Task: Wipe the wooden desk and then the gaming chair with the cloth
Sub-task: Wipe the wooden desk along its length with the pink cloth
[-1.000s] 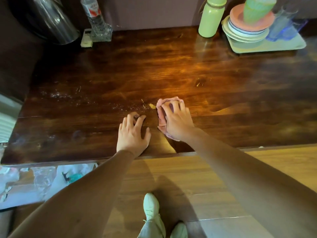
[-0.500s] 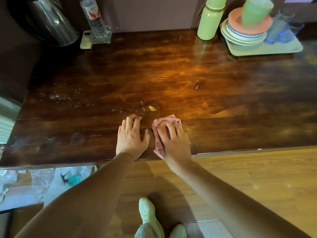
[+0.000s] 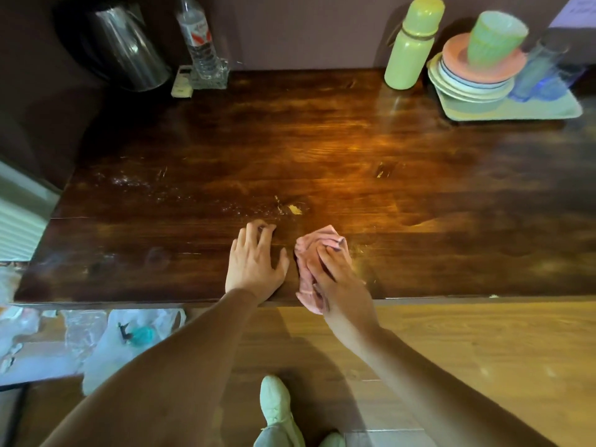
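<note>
The dark wooden desk (image 3: pixel 322 140) fills the view. A crumpled pink cloth (image 3: pixel 317 241) lies on it near the front edge, its lower end hanging just over the edge. My right hand (image 3: pixel 338 282) lies on top of the cloth and presses it down with fingers stretched forward. My left hand (image 3: pixel 254 262) rests flat on the desk just left of the cloth and holds nothing. A yellow crumb (image 3: pixel 294 209) and pale dusty smears (image 3: pixel 129 180) sit beyond my hands. No gaming chair is in view.
Along the back stand a steel kettle (image 3: pixel 125 50), a water bottle (image 3: pixel 200 40), a white remote (image 3: pixel 182 80) and a green flask (image 3: pixel 412 43). A tray (image 3: pixel 532 109) at the back right holds stacked plates (image 3: pixel 467 85), a green cup (image 3: pixel 493 37) and blue glasses (image 3: pixel 541 75). Plastic bags (image 3: pixel 113 337) lie on the floor at the left.
My right hand has drawn the cloth back from beside the crumb towards the desk's front edge. My left hand has stayed where it was.
</note>
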`<state>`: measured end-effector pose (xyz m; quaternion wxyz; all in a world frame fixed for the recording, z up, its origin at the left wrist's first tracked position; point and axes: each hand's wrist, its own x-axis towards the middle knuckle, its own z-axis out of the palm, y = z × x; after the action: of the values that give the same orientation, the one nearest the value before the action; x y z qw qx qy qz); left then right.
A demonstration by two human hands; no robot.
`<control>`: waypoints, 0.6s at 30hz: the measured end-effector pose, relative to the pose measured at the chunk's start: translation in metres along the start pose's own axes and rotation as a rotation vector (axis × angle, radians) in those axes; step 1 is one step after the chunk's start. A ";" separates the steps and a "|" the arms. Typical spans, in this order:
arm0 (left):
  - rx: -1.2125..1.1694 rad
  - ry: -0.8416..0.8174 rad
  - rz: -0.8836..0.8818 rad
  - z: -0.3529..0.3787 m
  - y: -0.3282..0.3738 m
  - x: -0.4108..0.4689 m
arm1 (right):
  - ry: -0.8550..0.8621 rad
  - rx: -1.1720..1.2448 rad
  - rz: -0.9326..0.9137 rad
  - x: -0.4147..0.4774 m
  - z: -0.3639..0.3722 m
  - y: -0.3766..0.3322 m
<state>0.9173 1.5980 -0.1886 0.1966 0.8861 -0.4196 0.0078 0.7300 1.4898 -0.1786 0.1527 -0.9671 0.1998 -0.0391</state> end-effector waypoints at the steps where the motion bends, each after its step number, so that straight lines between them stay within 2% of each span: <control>1: -0.004 0.002 -0.002 0.000 0.000 0.000 | -0.018 0.027 0.001 -0.007 0.002 0.000; 4: -0.003 0.001 -0.006 0.000 -0.002 0.000 | 0.019 0.095 0.006 -0.006 0.001 -0.001; 8: 0.002 -0.019 -0.009 0.001 -0.001 0.002 | 0.106 0.027 -0.042 0.026 -0.008 -0.002; 14: 0.017 -0.020 0.001 0.002 -0.001 0.001 | 0.023 -0.019 0.020 0.105 -0.020 0.011; 18: -0.006 -0.019 -0.011 0.002 -0.003 0.001 | 0.086 0.051 0.019 0.073 -0.011 -0.006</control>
<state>0.9202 1.5981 -0.1915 0.1956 0.8877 -0.4168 -0.0029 0.7976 1.4626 -0.1658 0.1691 -0.9583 0.2141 -0.0845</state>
